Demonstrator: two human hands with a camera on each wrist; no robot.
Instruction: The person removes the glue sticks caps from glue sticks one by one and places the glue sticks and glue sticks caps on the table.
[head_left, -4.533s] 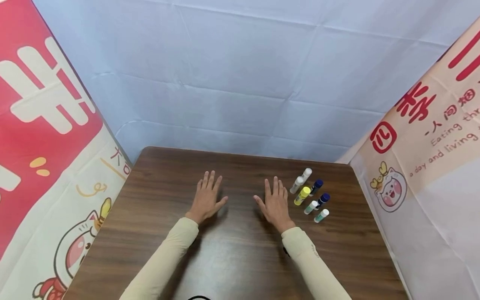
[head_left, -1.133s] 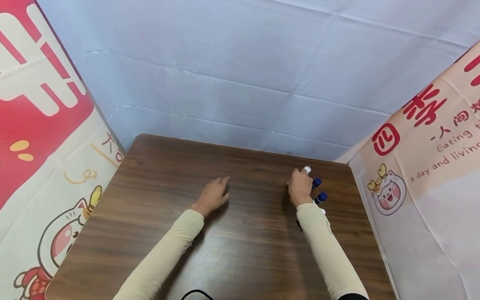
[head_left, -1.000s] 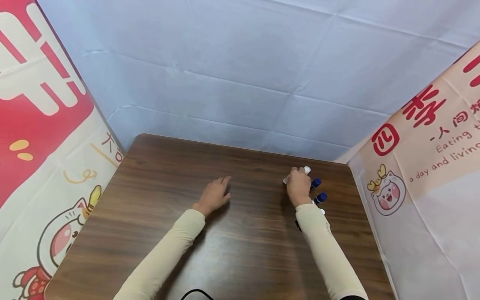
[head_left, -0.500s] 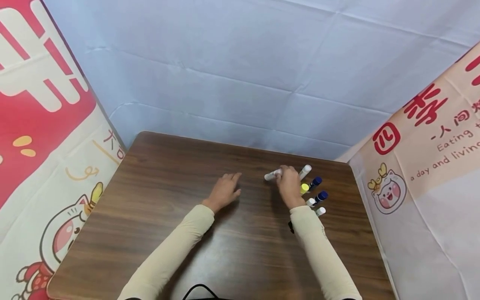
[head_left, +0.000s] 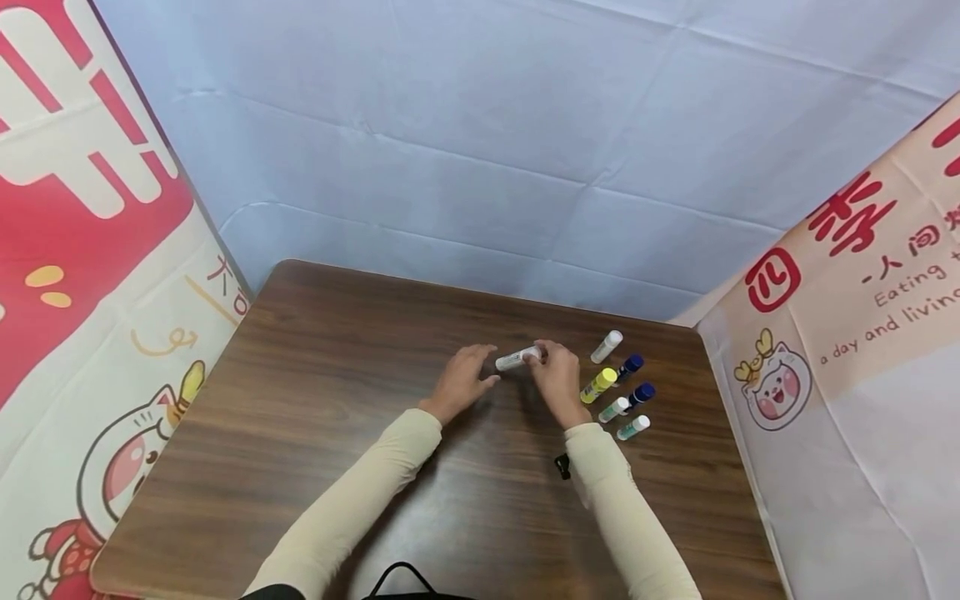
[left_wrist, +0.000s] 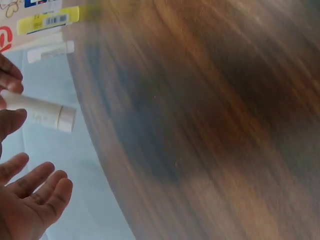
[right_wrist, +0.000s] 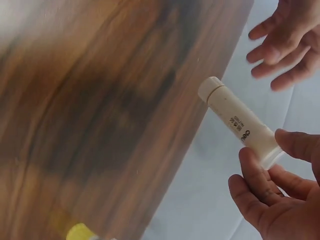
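Observation:
My right hand (head_left: 558, 382) pinches a white glue stick (head_left: 513, 359) by one end, thumb against fingertips, and holds it over the far middle of the table. In the right wrist view the glue stick (right_wrist: 239, 117) slants, its far end pointing away from the gripping fingers, with small dark print on its side. Close by that far end is my left hand (head_left: 459, 383), its fingers relaxed and spread, with a gap between them and the stick. The left wrist view also has the glue stick (left_wrist: 47, 113) above the left fingers (left_wrist: 37, 182).
Right of my right hand stand another white stick (head_left: 607, 347), a yellow stick (head_left: 599, 386), two blue-capped sticks (head_left: 640, 395) and two white-capped green-labelled sticks (head_left: 633, 428). A black cable (head_left: 403, 567) loops at the front edge of the wooden table (head_left: 300, 400). Fabric walls enclose it.
My right hand took the white glue stick from the group and has carried it left toward the middle. My left hand has shifted right toward it.

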